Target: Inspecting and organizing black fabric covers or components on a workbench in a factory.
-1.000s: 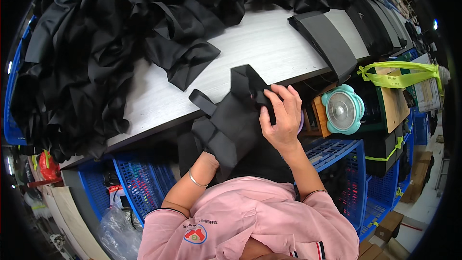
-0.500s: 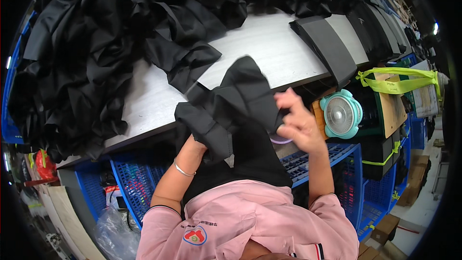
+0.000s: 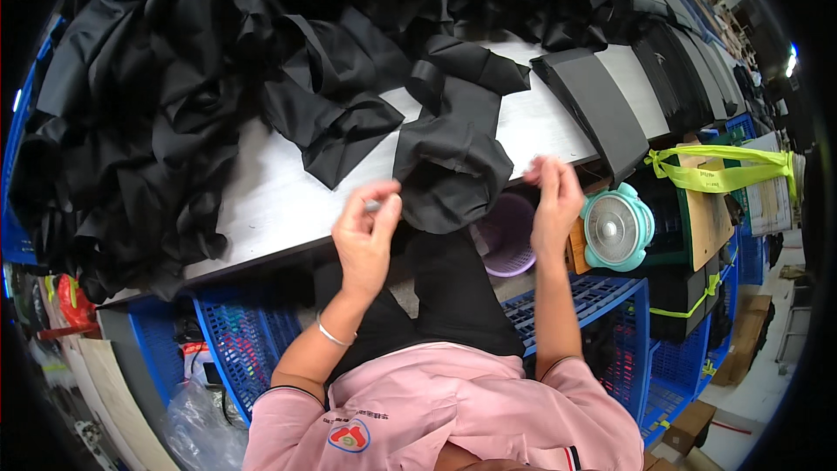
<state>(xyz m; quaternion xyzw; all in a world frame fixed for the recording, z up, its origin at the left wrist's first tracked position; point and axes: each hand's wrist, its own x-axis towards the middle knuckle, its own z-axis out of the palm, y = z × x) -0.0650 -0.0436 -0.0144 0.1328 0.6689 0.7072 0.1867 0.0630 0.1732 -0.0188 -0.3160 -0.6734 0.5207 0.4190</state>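
A black sewn fabric piece [image 3: 462, 144] droops over the table's front edge in front of me, its round opening facing me. At its left side is my left hand [image 3: 364, 231], thumb and fingers closed around a small greyish thing too small to name. Whether the fingertips touch the cloth I cannot tell. My right hand [image 3: 555, 205] is raised just right of the fabric and apart from it. Its fingers are curled in and slightly blurred; anything between them is hidden. Another folded black fabric piece [image 3: 475, 63] lies right behind the drooping one.
Heaped black fabric [image 3: 157, 113] covers the white table's [image 3: 270, 196] left and back. Flat black panels [image 3: 597, 100] overhang its right edge. Nearby are a turquoise fan [image 3: 615, 225], a purple basket [image 3: 510, 240] below the edge, blue crates [image 3: 602, 296] and a yellow-green strap [image 3: 724, 176].
The black fabric piece has left my left hand and now lies farther forward, draped over the table edge. My left hand has come out from under the cloth; my right hand's fingers have drawn together.
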